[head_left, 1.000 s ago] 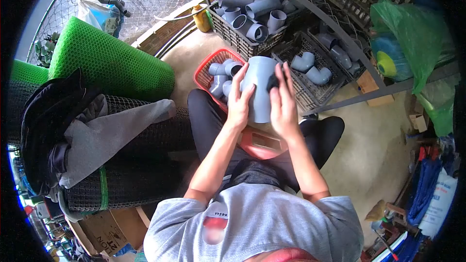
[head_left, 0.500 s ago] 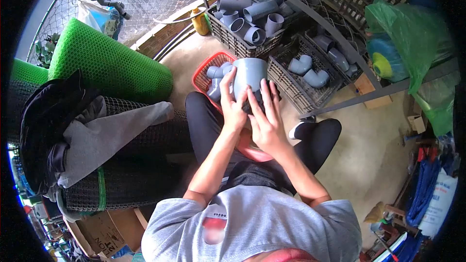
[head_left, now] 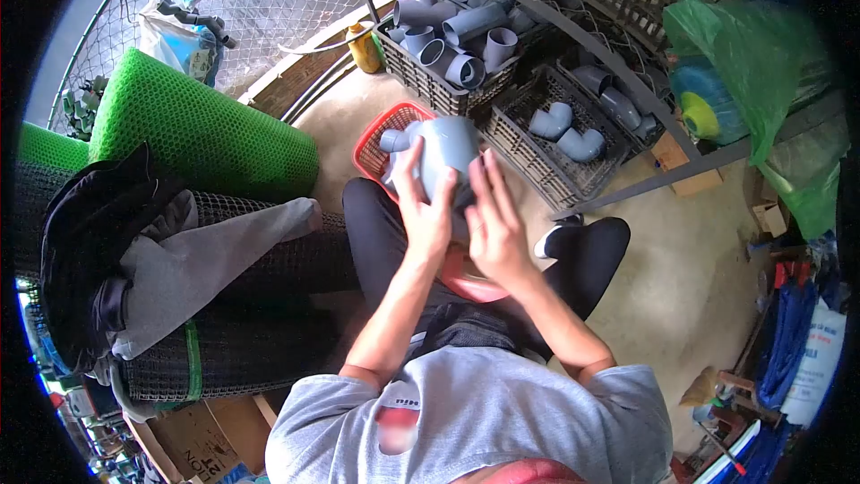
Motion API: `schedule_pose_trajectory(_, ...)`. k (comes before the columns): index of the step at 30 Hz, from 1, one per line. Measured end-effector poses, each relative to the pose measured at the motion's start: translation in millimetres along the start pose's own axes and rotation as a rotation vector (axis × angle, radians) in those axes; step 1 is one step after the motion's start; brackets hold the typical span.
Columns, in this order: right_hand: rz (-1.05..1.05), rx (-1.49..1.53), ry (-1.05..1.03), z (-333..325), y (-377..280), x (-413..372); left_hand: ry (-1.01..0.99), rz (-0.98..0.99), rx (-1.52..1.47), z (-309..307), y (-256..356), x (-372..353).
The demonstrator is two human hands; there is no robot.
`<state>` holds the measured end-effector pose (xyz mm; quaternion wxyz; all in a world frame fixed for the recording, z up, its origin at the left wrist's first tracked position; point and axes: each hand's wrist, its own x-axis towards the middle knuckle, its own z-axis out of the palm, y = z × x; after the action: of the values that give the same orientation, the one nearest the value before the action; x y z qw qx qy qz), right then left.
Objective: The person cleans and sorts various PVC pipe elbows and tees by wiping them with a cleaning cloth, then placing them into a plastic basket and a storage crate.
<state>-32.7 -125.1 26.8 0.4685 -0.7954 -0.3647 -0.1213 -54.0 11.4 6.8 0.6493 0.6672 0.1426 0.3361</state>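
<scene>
A large grey plastic pipe fitting (head_left: 451,139) is held up over the red basket, in front of my lap. My left hand (head_left: 426,220) grips its near left side, fingers along the wall and thumb toward the middle. Close at the fitting's right side is my right hand (head_left: 498,237), its fingers stretched out straight and slightly blurred. A dark patch shows between the right fingers and the fitting. Behind the fitting, smaller grey elbow fittings (head_left: 394,140) lie in the red basket (head_left: 368,140), partly hidden. Part of a pink-red container (head_left: 475,285) shows below my wrists.
A black crate (head_left: 430,81) full of grey pipe fittings stands ahead. Beside it, another black crate (head_left: 528,157) holds elbow fittings (head_left: 582,145). Rolls of green mesh (head_left: 206,125) and black mesh lie at left under a jacket (head_left: 197,260). A metal bar (head_left: 645,181) crosses at right.
The pipe fitting has tilted and shifted slightly left in my left hand. My right hand has turned, its fingers now straighter along the fitting's right side.
</scene>
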Motion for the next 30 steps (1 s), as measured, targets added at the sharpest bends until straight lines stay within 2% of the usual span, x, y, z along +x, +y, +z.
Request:
schedule_pose_trajectory(2, 0.128, 0.163, 0.115, -0.1, 20.6, 9.9, -0.103, 0.012, 0.130, 4.5, 16.1, -18.4)
schedule_pose_trajectory(5, 0.077, 0.110, 0.103, -2.9, 9.7, 5.7, -0.155, -0.013, 0.012, 6.6, 15.9, -17.9)
schedule_pose_trajectory(7, 0.022, 0.058, 0.100, -3.9, -2.0, 0.6, -0.038, -0.155, -0.247, 8.4, 26.4, -1.8)
schedule_pose_trajectory(8, -0.051, -0.036, 0.018, -3.8, -9.7, -7.7, 0.006, -0.094, -0.125, 6.0, 19.6, 5.8)
schedule_pose_trajectory(9, -0.129, -0.158, -0.043, -4.9, -13.8, -8.6, 0.028, -0.142, -0.243, 8.0, 18.9, 11.0)
schedule_pose_trajectory(11, -0.114, -0.155, -0.075, -7.1, -6.8, 0.2, 0.034, -0.181, -0.247, 15.3, 23.3, 2.8)
schedule_pose_trajectory(13, -0.022, -0.026, 0.003, -13.5, 5.6, 24.6, -0.063, -0.110, -0.047, 17.7, 4.2, -13.1)
schedule_pose_trajectory(15, 0.090, 0.072, -0.011, -22.9, 23.9, 40.1, -0.124, -0.153, 0.005, 23.0, 13.2, -35.1)
schedule_pose_trajectory(16, 0.153, 0.216, 0.009, -22.5, 26.4, 40.3, -0.137, -0.155, 0.016, 20.3, 15.2, -34.8)
schedule_pose_trajectory(17, 0.150, 0.218, 0.004, -17.5, 24.0, 35.3, -0.131, -0.155, 0.016, 16.5, 14.2, -30.8)
schedule_pose_trajectory(19, 0.033, 0.116, 0.068, -5.8, 11.0, 12.3, -0.052, -0.201, -0.113, 10.2, 7.5, -15.1)
schedule_pose_trajectory(20, -0.058, 0.025, -0.013, -1.9, 3.8, 1.3, 0.036, -0.288, -0.135, 7.2, 1.5, -6.5)
schedule_pose_trajectory(21, -0.130, -0.091, -0.115, -3.7, -4.1, -4.7, 0.023, -0.323, -0.262, 2.2, 6.6, -0.3)
schedule_pose_trajectory(23, -0.206, -0.149, -0.165, -5.6, -4.1, 0.9, 0.059, -0.296, -0.263, 2.3, 2.0, -7.5)
schedule_pose_trajectory(25, -0.163, -0.033, -0.137, -7.8, 7.2, 19.1, 0.018, -0.404, -0.268, 6.2, 2.0, -25.1)
schedule_pose_trajectory(26, -0.115, 0.023, -0.171, -12.9, 8.9, 27.6, 0.001, -0.354, -0.398, 8.4, -6.5, -35.5)
schedule_pose_trajectory(27, -0.056, 0.066, -0.215, -15.7, 8.9, 31.3, 0.017, -0.405, -0.380, 6.0, -7.2, -30.8)
schedule_pose_trajectory(30, 0.096, 0.250, 0.034, 8.6, 6.0, 16.9, 0.021, -0.341, -0.249, -3.8, -0.8, -13.1)
